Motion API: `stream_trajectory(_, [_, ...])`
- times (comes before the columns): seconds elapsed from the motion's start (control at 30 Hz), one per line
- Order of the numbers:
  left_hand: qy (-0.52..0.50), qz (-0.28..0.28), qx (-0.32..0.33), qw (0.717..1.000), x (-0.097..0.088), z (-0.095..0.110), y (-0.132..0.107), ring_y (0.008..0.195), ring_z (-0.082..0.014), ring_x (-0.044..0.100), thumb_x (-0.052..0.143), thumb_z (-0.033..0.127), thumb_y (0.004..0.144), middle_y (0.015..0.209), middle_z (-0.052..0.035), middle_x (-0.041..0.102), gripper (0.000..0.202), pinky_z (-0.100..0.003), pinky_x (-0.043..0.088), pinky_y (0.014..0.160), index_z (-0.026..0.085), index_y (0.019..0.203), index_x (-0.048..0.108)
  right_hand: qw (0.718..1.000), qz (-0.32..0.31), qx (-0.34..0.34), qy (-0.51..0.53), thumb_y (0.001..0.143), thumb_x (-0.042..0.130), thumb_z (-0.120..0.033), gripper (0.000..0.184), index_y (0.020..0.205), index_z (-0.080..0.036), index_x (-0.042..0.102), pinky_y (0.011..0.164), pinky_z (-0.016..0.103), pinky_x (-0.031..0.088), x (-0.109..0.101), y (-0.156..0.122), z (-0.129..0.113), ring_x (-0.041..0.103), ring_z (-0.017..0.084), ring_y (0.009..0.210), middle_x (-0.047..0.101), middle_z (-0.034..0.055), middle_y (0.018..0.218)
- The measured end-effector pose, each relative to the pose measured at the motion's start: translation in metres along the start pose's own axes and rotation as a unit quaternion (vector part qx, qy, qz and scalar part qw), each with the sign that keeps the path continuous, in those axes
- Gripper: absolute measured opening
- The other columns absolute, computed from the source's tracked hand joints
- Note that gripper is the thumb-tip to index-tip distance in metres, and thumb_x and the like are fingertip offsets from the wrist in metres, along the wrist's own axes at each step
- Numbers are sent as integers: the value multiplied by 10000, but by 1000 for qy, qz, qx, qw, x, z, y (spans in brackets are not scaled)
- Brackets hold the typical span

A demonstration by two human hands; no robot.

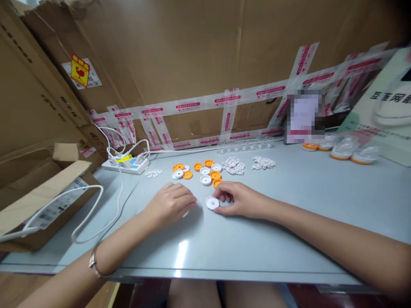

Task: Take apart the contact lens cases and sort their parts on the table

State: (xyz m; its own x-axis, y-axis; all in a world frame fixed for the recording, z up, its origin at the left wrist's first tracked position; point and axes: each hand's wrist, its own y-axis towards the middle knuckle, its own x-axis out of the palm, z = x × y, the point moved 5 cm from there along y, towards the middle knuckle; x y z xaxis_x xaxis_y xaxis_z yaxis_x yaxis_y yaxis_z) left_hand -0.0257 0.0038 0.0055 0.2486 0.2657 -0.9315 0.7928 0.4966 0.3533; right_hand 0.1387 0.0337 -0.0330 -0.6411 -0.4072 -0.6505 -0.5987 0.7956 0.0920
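Observation:
A round white plastic cap with a raised rim and a small centre knob point(212, 203) is pinched at its right side between the thumb and fingers of my right hand point(236, 199). To the left, my left hand point(171, 202) is closed, palm down, above the table. The edge of something white point(185, 213) shows below its fingers; the rest is hidden. Just beyond the hands lie several orange rings point(215, 175) and white round caps point(205, 180). Another group of orange point(179, 167) and white discs point(177, 174) lies further left.
White lattice pieces point(233, 165), small white discs point(153, 173) and a row of clear domes point(245, 145) lie toward the back. Clear-topped, orange-based pieces point(344, 147) stand right. A power strip point(126, 164), white cable point(120, 205) and open carton point(48, 205) occupy the left.

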Motion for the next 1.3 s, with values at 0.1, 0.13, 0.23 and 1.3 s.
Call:
stream_trajectory(0.1, [-36,-32,-11,999,18,11,23,739,-147,593,474,219,867,791,-35,658,167,-254,410,642,159,829,625,1000,1,-7,4,660,631,-281,179,786,-156,605,568,215,352,0,0,1,428,100,625,459,-18,685])
stream_trajectory(0.13, [-55,-42,-27,997,23,11,28,730,-143,596,486,223,861,784,-34,656,161,-245,415,636,157,821,628,1000,1,-9,6,658,636,-288,186,785,-157,601,569,216,353,0,0,2,430,100,626,460,-19,684])
stream_trajectory(0.23, [-89,-49,-58,993,34,9,35,695,-124,602,508,218,850,766,-23,653,142,-221,411,609,162,804,630,1000,6,-20,5,657,638,-295,176,759,-161,586,564,214,351,1,1,3,430,98,618,456,-25,668])
stream_trajectory(1.3, [147,19,190,971,19,32,30,574,-130,482,385,89,888,660,-14,582,163,-292,300,575,118,829,534,999,27,-25,1,654,617,-250,124,709,-146,578,545,213,351,3,3,5,426,93,591,462,-23,636])
